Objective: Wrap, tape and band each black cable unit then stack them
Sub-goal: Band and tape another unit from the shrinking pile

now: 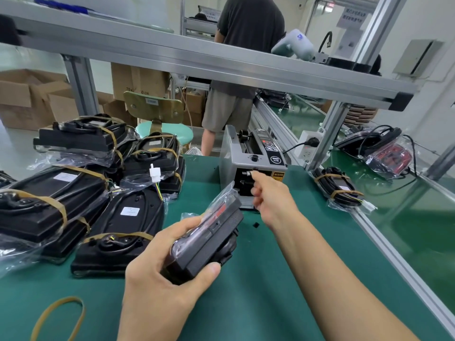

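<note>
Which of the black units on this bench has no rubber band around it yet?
The bagged unit gripped in the left hand. The units stacked at left all carry tan bands.

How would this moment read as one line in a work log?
left hand grips bagged unit | right hand reaches tape machine | loose band on table

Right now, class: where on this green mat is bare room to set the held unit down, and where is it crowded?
Bare mat lies between the forearms, before the tape dispenser, and beside the loose rubber band. The left side is crowded with banded units.
</note>
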`<state>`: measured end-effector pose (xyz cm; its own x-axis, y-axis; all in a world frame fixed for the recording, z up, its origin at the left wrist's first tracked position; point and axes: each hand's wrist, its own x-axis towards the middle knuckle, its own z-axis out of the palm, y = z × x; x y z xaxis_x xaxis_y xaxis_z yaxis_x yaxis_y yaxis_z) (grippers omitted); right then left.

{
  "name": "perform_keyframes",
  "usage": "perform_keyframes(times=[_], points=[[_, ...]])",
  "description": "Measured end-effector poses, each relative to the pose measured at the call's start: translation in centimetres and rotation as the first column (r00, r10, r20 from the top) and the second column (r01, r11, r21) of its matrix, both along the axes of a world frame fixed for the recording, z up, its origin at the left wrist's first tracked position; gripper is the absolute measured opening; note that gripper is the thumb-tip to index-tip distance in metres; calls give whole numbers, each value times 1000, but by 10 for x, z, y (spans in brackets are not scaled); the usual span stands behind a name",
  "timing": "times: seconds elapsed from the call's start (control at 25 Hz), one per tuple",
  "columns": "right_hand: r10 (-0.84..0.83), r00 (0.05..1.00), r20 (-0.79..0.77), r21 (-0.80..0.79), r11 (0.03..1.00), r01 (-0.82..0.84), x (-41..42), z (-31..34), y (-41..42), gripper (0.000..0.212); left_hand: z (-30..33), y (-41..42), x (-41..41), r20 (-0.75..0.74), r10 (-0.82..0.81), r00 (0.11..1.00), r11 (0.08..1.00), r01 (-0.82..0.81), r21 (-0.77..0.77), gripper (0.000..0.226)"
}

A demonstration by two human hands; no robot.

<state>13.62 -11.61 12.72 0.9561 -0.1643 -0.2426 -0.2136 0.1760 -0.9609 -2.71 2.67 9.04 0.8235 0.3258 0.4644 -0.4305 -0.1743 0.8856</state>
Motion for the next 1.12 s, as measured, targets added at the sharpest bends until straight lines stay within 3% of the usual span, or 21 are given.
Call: perform_keyframes(times=[0.04, 0.12, 0.2, 0.32, 0.76, 1.12], points=[[172, 978, 117, -41, 985, -168, -23, 6, -3, 17, -1, -1, 1, -3, 14, 1000, 1000, -14, 4, 59], [477, 837, 269, -155, 879, -451, -73, 16, -7, 12, -4, -4, 4, -3, 53, 999, 998, -53, 29, 61], [584, 753, 304, -182, 811, -556, -104, 18, -10, 11, -7, -9, 5, 2, 71, 997, 997, -71, 41, 61], [528, 800, 286, -187, 849, -494, -112, 11, -12, 12, -9, -14, 4, -3, 93, 996, 995, -93, 43, 61], [529, 800, 284, -334, 836, -435, -107, 15, -8, 14, -10, -15, 0, -31, 102, 994, 994, -100, 42, 64], [549, 792, 267, -261, 832, -489, -107, 18, -11, 11, -9, -16, 0, -26, 99, 995, 994, -98, 52, 62]])
